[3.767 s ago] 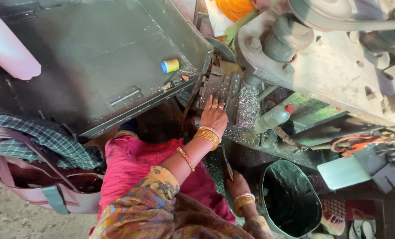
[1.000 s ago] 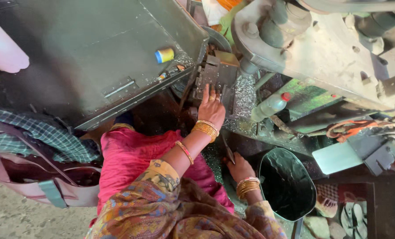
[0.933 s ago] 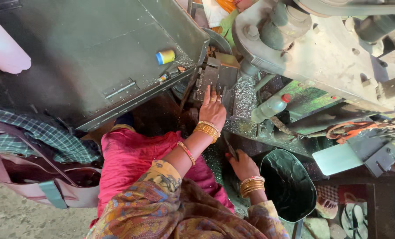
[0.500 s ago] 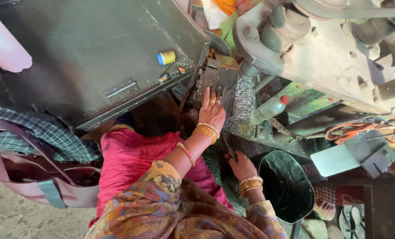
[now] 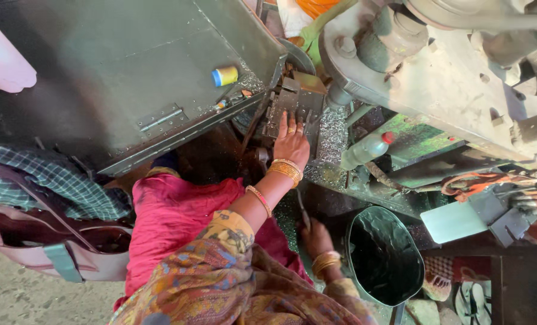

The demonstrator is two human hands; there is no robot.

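Observation:
My left hand [image 5: 291, 143] lies flat on the grey metal die block [image 5: 298, 99] of a press machine, with its fingers stretched onto the block. I cannot see anything held under it. Gold bangles ring that wrist. Lower down, my right hand [image 5: 316, 236] is closed round a thin dark metal rod [image 5: 302, 207] that points up toward the machine bed. Shiny metal chips [image 5: 331, 135] cover the bed right of the left hand. My pink and patterned clothing fills the bottom middle.
A dark green machine cover [image 5: 130, 72] with a small yellow and blue spool [image 5: 225, 76] fills the upper left. A plastic bottle with a red cap [image 5: 365, 150] lies on the bed. A black bucket [image 5: 384, 256] stands right of my right hand. A pink bag [image 5: 45, 253] hangs left.
My left hand has stayed on the die block. My right hand with the rod has shifted slightly down and left. The view has wobbled a little.

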